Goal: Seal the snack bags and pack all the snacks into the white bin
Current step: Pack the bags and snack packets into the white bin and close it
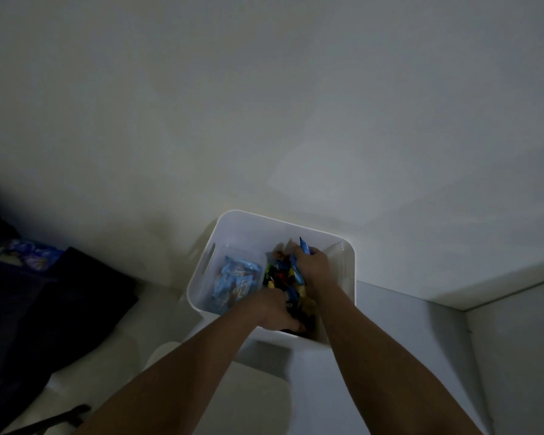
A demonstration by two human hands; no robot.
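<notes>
The right hand (311, 265) reaches into the white bin (233, 230), its fingers curled around the upper end of a dark snack bag (288, 279) with a blue edge. The left hand (275, 309) grips the lower end of the same bag, fingers curled under it, so the bag is held inside the bin's right half. Light-blue packets (236, 282) lie in the bin's left half. Well to the left of the bin is a dark cloth (76, 296), and 1 more blue packet (29, 254) lies beyond it.
</notes>
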